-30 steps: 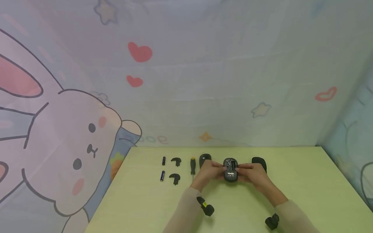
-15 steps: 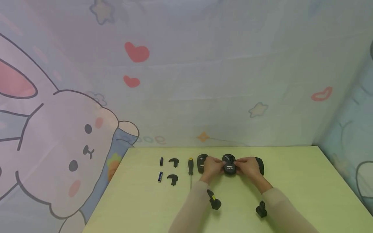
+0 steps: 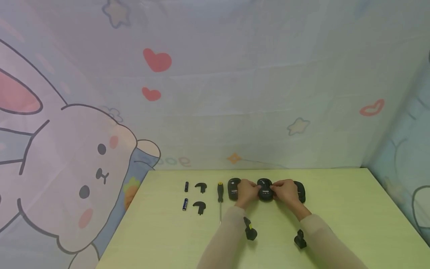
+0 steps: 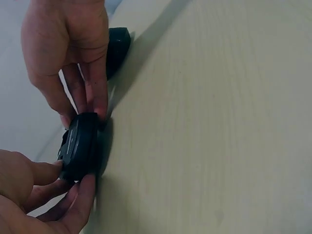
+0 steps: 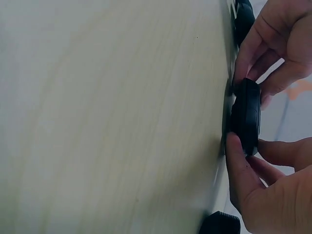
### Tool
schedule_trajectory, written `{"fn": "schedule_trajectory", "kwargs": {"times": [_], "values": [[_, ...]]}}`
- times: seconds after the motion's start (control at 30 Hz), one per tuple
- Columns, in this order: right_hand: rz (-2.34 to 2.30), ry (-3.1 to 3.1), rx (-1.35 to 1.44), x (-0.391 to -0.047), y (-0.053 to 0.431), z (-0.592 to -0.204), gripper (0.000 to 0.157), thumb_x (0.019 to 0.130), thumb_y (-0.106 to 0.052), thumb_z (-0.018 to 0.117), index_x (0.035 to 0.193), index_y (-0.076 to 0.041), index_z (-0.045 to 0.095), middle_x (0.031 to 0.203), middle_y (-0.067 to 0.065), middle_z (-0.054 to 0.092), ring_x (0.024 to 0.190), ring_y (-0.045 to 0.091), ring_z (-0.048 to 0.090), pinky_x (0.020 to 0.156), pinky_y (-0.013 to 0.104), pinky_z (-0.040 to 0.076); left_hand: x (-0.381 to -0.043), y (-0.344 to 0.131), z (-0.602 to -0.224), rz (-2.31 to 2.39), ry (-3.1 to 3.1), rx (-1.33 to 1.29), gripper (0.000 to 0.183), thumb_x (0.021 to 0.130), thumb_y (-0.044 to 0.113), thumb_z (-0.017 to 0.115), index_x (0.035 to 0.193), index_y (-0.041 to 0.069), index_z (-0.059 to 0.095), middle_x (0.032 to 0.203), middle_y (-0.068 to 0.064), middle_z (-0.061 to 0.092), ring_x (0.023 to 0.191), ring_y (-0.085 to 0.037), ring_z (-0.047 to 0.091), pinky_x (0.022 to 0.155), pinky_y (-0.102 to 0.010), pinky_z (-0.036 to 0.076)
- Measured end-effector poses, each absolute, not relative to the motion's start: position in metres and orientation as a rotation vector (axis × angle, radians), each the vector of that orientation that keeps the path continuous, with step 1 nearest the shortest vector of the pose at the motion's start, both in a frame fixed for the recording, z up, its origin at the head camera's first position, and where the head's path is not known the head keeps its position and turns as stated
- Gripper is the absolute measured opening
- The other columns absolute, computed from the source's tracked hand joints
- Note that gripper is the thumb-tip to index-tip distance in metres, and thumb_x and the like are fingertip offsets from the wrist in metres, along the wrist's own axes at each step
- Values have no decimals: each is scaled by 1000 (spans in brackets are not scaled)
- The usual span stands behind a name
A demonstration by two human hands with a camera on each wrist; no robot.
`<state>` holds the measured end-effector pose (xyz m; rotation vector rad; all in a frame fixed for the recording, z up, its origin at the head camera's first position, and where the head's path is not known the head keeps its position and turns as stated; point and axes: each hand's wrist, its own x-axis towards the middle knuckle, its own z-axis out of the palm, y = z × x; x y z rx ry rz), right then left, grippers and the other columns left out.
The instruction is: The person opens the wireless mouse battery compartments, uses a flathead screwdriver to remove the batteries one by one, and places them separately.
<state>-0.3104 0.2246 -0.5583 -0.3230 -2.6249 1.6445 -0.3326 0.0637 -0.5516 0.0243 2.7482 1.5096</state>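
Holding the dark mouse point(image 3: 265, 189) evenly from both sides is what I'd mind most from my remote seat. It sits between the hands toward the far edge of the bench point(image 3: 342, 220), a light label showing on its upper face; whether it touches the bench, I can't tell. The person's left grip point(image 3: 248, 191) pinches one side between thumb and fingers, and the right grip point(image 3: 285, 190) pinches the other. I'd want light, matched pressure on the rim, wrists moving together, no twist between sides, and fingertips off the label. I'd also watch my knuckles near the left-side mouse point(image 3: 231, 188) and the right-side mouse point(image 3: 301, 192), each just beside a hand. The screwdriver point(image 3: 220, 192), well left, I'd leave alone.
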Motion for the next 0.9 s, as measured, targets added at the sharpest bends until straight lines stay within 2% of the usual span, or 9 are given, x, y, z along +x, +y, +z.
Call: {"fn": "schedule_trajectory", "kwargs": {"times": [0.17,0.37,0.53,0.63,0.77,0.9], "values": [[1580,-2625,-304,-309,223,-559,28,99,-9,69,114,13,74,111,33,75,67,11,74,58,23,63,-331,68,-550,1400,2863,37,11,92,11,79,88,1,83,92,-14,82,89,-21,76,88,-34,64],[1496,-2635,-277,-308,223,-560,26,99,-11,69,111,12,75,107,31,76,67,13,74,57,23,60,-331,72,-552,1373,2921,51,12,92,11,78,90,0,82,92,-15,82,92,-27,77,89,-40,64],[1398,-2676,-244,-304,226,-559,28,98,-15,69,108,10,77,95,23,79,71,15,73,59,25,56,-325,74,-547,1356,2988,95,14,93,7,74,99,-4,79,103,-20,80,100,-35,76,90,-46,64],[1401,-2670,-190,-299,231,-557,28,99,-16,68,109,10,76,91,20,80,74,17,74,61,26,57,-320,76,-539,1326,3026,182,16,96,6,69,106,-3,78,108,-18,79,102,-34,76,87,-43,65],[1442,-2633,-71,-289,244,-552,29,101,-17,68,115,8,74,97,20,80,81,24,78,67,27,61,-315,79,-526,1167,3121,389,17,97,11,70,109,3,80,106,-11,80,99,-26,75,82,-33,64],[1328,-2638,49,-276,261,-547,30,103,-20,67,120,4,74,108,20,79,94,30,77,77,37,65,-311,83,-516,886,3207,618,21,100,22,71,115,10,80,109,-5,78,104,-23,70,85,-29,61]]}}
